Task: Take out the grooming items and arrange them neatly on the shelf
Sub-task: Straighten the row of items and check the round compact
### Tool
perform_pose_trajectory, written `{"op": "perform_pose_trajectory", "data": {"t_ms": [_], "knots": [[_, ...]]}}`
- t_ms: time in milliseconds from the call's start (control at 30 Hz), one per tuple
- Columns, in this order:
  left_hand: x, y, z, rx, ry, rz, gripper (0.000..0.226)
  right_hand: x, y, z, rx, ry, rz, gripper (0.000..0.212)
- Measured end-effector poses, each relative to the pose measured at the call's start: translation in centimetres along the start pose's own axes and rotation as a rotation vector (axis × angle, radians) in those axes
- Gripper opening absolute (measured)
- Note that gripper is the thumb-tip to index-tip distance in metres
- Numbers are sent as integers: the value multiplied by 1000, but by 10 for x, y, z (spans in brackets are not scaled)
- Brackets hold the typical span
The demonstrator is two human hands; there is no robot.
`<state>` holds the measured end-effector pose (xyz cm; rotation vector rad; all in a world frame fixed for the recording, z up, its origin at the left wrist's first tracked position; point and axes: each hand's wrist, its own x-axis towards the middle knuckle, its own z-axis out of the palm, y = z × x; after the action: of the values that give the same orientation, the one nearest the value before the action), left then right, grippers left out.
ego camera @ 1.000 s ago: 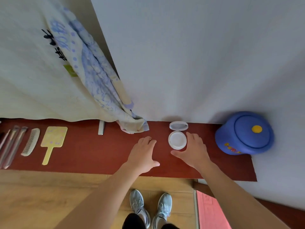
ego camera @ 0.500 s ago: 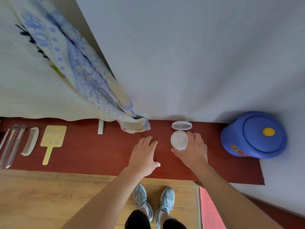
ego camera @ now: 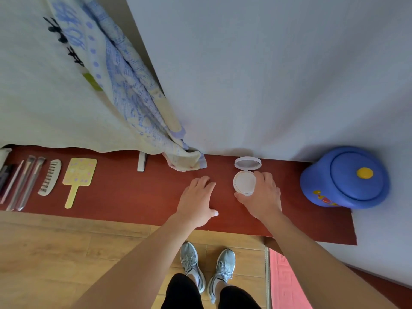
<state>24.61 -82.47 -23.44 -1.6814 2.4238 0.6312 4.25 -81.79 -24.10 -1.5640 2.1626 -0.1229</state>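
Now the right hand [ego camera: 260, 195] pinches the round white plastic compact [ego camera: 244, 182], lid open, on the red-brown wooden shelf [ego camera: 133, 197], nine o'clock of the blue lidded tub [ego camera: 343, 177]; left hand [ego camera: 196, 201] lies flat. Better close the lid first.

The white round compact [ego camera: 244, 182] lies flat on the red-brown shelf [ego camera: 124, 195], just right of frame centre. Its lid [ego camera: 247, 163] is open and stands at the 12 o'clock edge, near the wall. At 9 o'clock, well apart, a yellow hand mirror [ego camera: 79, 172] with its handle toward 6 o'clock, a pale comb [ego camera: 50, 177] and slim brushes [ego camera: 29, 181] lie roughly parallel.
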Motion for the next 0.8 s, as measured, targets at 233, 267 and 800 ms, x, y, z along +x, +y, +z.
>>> {"op": "perform_pose_trajectory", "data": {"t_ms": [233,267,800], "knots": [[-6,-7,-2,-28,14,8,84,-11,-10,-4,1,23,-20,76],[-9,-10,-3,-38,27,2,82,-12,-14,-4,0,31,-19,76],[-54,-141,-57,-57,95,-35,78,-51,-129,15,51,75,-53,81]]}}
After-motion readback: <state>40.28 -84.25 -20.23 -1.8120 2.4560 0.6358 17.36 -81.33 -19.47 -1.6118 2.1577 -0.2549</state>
